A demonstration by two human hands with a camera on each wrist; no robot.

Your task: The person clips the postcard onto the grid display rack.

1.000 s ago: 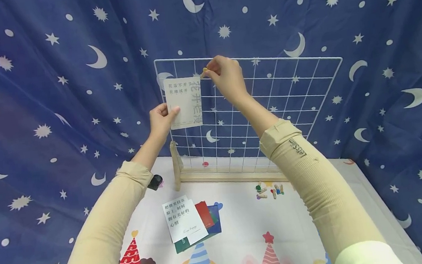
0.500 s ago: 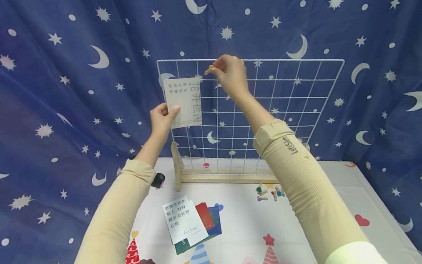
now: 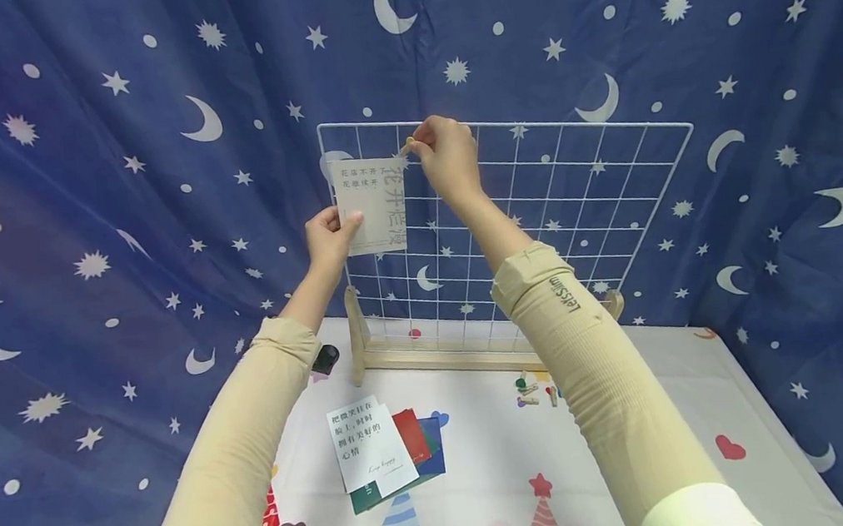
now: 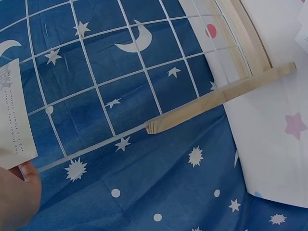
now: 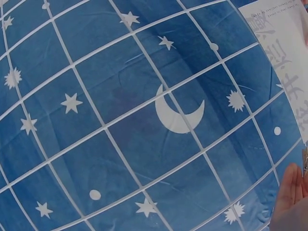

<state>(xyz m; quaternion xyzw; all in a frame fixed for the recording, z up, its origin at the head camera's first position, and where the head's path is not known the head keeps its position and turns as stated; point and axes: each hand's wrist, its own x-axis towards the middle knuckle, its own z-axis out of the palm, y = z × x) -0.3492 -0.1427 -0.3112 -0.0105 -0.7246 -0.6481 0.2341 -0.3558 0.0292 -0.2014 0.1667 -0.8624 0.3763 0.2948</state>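
A white card (image 3: 372, 209) printed with Chinese characters is held up against the upper left of a white wire grid panel (image 3: 560, 124). My left hand (image 3: 329, 236) pinches its left edge, thumb in front. At the card's top right corner, my right hand (image 3: 448, 159) pinches a small wooden clothespin (image 3: 407, 146) with a yellow head. The left wrist view has the card's printed corner (image 4: 14, 120) just above the left hand (image 4: 19, 197). In the right wrist view the right hand (image 5: 291, 197) shows at the right edge, mostly cut off.
The grid stands in a wooden base (image 3: 460, 358) on a patterned white tablecloth. In front lie overlapping white cards (image 3: 369, 443), a red card (image 3: 410, 435) and green and blue ones. Several small clothespins (image 3: 529, 395) lie right of them; a black object (image 3: 326, 359) sits left.
The right hand with the clothespin drew slightly right, away from the card's corner, then came back left to it. The left hand keeps its grip on the card.
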